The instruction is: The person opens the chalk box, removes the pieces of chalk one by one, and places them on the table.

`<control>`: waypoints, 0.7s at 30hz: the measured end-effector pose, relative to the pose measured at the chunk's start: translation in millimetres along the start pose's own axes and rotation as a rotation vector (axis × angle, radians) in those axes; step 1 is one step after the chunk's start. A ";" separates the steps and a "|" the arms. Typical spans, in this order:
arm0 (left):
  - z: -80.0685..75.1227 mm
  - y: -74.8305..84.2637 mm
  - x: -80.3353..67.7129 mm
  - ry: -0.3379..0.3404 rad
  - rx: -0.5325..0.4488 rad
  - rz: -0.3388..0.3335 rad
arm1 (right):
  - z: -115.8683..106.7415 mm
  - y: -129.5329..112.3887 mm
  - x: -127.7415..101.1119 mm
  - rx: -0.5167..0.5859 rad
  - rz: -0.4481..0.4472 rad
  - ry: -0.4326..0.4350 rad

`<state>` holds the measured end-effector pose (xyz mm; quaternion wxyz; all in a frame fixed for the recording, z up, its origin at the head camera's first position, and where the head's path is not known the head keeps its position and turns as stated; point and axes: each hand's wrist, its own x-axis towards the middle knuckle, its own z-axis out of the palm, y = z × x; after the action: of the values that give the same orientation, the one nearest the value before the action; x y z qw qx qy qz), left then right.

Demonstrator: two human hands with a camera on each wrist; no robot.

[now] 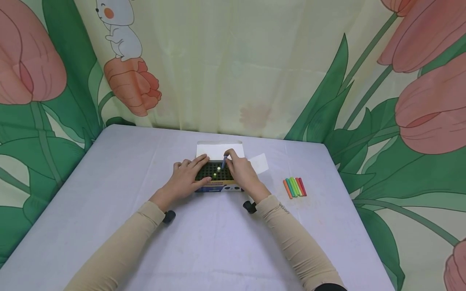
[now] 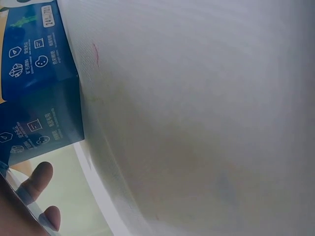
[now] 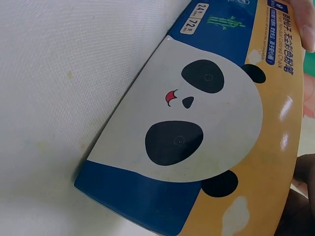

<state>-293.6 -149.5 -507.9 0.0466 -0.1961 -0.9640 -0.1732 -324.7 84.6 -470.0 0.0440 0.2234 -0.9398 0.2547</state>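
A chalk box (image 1: 218, 186) with a panda printed on its front stands on the table, its white lid flap (image 1: 214, 148) raised behind. Inside is a black grid of holes (image 1: 204, 173), where two pale chalk ends (image 1: 219, 169) stick up. My right hand (image 1: 240, 169) pinches a blue chalk stick (image 1: 223, 162) upright over the right part of the grid. My left hand (image 1: 185, 177) rests on the box's left side, thumb along the front edge and fingers stretched toward the back. In the right wrist view the panda front (image 3: 221, 123) fills most of the picture.
Several coloured chalk sticks (image 1: 295, 187), orange, green and red, lie in a row on the white-covered table (image 1: 218, 242) to the right. A white side flap (image 1: 259, 163) sticks out right of the box. Behind hangs a curtain (image 1: 233, 72) printed with tulips.
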 end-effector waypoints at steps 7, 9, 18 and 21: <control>0.3 -0.4 0.5 0.002 0.002 0.005 | -0.3 -0.8 -0.9 0.027 0.037 0.010; 0.2 -0.1 0.3 0.006 0.000 0.009 | 0.3 -0.6 -0.7 0.030 0.048 0.014; 0.4 0.0 0.0 0.002 -0.011 0.004 | 1.6 2.2 0.6 0.065 0.067 0.044; 0.4 0.1 0.3 -0.001 -0.011 0.001 | 1.3 2.7 0.2 0.092 0.070 0.053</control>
<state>-293.8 -149.2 -508.1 0.0452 -0.1971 -0.9629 -0.1786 -326.0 85.9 -472.3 0.0498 0.1854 -0.9329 0.3048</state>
